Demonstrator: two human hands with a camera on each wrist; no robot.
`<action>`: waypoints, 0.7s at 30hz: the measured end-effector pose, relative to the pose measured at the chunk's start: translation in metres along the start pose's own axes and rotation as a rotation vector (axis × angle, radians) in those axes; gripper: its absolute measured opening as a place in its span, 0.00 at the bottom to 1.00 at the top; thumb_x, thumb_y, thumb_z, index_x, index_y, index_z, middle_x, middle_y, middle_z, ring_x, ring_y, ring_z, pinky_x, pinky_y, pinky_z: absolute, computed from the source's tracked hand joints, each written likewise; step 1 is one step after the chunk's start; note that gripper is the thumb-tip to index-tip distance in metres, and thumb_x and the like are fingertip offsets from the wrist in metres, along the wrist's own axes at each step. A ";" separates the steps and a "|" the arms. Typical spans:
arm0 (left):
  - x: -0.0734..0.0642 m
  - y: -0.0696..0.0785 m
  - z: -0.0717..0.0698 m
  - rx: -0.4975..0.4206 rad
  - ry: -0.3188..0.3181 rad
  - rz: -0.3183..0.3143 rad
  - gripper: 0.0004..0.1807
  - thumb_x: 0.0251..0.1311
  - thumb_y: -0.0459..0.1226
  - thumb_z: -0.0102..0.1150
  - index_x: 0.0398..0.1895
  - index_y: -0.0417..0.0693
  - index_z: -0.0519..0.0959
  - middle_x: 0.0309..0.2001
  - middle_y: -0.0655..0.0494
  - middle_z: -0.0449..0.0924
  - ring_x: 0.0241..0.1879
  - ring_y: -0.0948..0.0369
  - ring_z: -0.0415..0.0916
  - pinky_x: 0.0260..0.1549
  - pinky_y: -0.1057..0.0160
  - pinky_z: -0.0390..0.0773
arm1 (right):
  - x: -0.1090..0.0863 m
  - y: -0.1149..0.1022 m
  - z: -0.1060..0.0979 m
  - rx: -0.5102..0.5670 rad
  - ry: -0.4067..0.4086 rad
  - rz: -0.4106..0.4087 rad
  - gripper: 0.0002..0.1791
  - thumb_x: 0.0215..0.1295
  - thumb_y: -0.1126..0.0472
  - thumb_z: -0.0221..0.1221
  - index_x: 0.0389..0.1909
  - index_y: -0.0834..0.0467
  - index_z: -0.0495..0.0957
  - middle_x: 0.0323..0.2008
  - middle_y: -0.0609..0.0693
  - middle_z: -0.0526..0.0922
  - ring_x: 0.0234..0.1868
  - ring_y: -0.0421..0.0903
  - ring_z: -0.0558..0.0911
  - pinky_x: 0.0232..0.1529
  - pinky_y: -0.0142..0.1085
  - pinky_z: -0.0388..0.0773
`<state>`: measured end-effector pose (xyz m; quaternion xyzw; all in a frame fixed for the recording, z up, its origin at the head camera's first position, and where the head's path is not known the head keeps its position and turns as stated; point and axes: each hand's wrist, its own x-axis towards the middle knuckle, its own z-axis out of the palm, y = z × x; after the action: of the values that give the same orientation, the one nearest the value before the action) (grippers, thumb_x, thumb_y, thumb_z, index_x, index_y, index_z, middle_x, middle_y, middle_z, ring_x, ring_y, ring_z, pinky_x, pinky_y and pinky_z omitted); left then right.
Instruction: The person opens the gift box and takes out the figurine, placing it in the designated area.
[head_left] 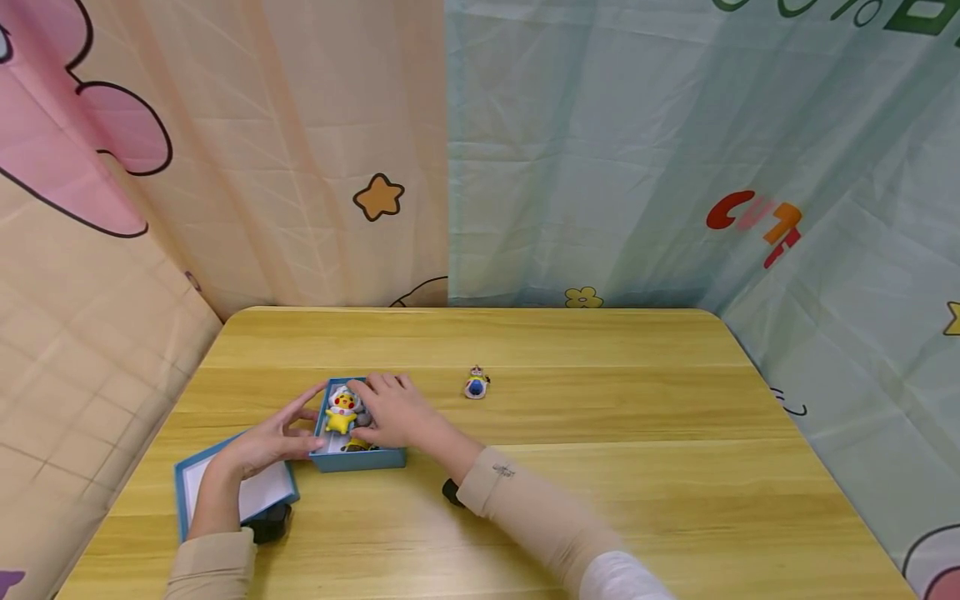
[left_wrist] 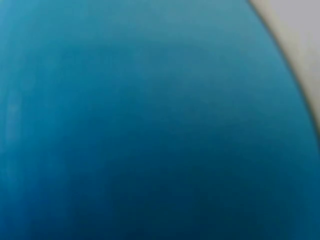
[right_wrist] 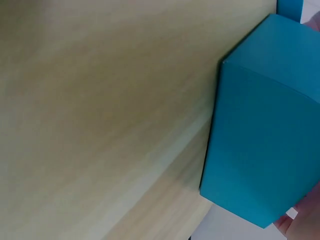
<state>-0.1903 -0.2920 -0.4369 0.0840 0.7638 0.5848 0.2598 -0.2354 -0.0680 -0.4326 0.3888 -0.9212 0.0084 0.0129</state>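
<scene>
A blue open box (head_left: 360, 461) stands on the table at left of centre in the head view. In it lie a yellow star-bodied figure (head_left: 342, 417) with a white hood, a grey figure (head_left: 363, 419) and a yellow-and-black toy (head_left: 356, 446). My left hand (head_left: 270, 437) holds the box's left side, thumb at the front corner. My right hand (head_left: 393, 412) reaches over the right wall, thumb and index finger on either side of the grey figure; I cannot tell whether they grip it. The right wrist view shows the box's blue walls (right_wrist: 265, 135).
A blue lid (head_left: 262, 492) with a white inside lies under the left forearm. A small figure (head_left: 476, 383) with a blue belly stands on the table (head_left: 637, 417), right of the box. Blurred blue surface (left_wrist: 150, 100) fills most of the left wrist view. Printed curtains surround the table.
</scene>
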 end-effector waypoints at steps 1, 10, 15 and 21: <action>0.000 0.000 0.000 0.000 0.000 0.000 0.48 0.60 0.34 0.56 0.72 0.60 0.35 0.61 0.32 0.42 0.47 0.52 0.66 0.41 0.55 0.74 | 0.001 -0.001 0.001 -0.005 0.002 0.003 0.40 0.58 0.32 0.49 0.68 0.46 0.54 0.57 0.44 0.65 0.58 0.43 0.64 0.59 0.40 0.60; 0.001 -0.001 0.000 -0.011 -0.007 0.005 0.48 0.60 0.34 0.56 0.72 0.61 0.34 0.61 0.33 0.42 0.47 0.53 0.66 0.41 0.54 0.74 | 0.005 -0.010 0.005 -0.004 0.003 0.044 0.43 0.55 0.30 0.50 0.69 0.43 0.51 0.58 0.43 0.65 0.58 0.42 0.64 0.56 0.39 0.60; 0.001 -0.001 0.000 -0.015 -0.010 0.004 0.48 0.60 0.34 0.56 0.72 0.60 0.34 0.61 0.33 0.42 0.47 0.53 0.67 0.41 0.54 0.74 | 0.008 -0.013 0.005 -0.033 -0.006 0.052 0.45 0.53 0.28 0.49 0.69 0.43 0.49 0.58 0.42 0.65 0.58 0.42 0.64 0.57 0.38 0.60; 0.000 0.000 0.000 -0.004 -0.003 -0.002 0.48 0.59 0.34 0.57 0.72 0.60 0.34 0.62 0.32 0.41 0.49 0.51 0.66 0.42 0.54 0.74 | 0.012 -0.014 0.007 -0.048 -0.012 0.060 0.45 0.53 0.27 0.48 0.69 0.42 0.50 0.58 0.42 0.65 0.57 0.41 0.65 0.56 0.39 0.61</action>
<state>-0.1901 -0.2920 -0.4370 0.0839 0.7623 0.5860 0.2617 -0.2335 -0.0866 -0.4394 0.3605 -0.9325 -0.0159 0.0165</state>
